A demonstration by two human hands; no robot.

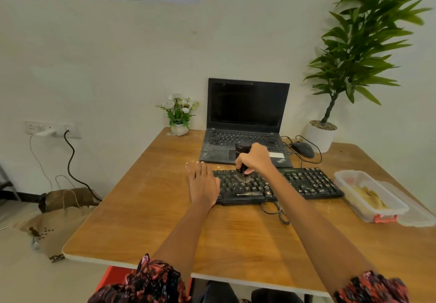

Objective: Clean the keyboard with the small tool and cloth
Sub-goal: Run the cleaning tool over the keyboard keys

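Step in hand: the tool work on the keys, I judge; the wiping with a cloth looks not yet begun, and I cannot find a cloth for sure in the picture.
Next move: it calls for passing the tool along the other key rows toward the right part, where many crumbs lie, while the keyboard is kept from sliding.
Table (165,220): wooden, it fills the lower half of the frame; both bare forearms reach over it from the bottom edge.
Left hand (203,182): flat, fingers straight and together, it holds nothing; it rests at the left end of the keyboard, partly on the table.
Keyboard (306,182): black, in the middle of the frame, a little right of centre; pale specks are scattered on its keys, more on the right part. Its cable makes a loop on the table in front of it.
Right hand (253,158): the fingers are curled around the small tool, gripping it from above.
Small tool (241,149): dark and upright, its lower end touches the keys in the left-middle part; the tip is blurred.
Container (368,194): clear plastic, at the right of the frame, with something yellowish inside; what it is I cannot tell.
Laptop (245,114): open, screen dark, just behind the keyboard, dusty around the touchpad.
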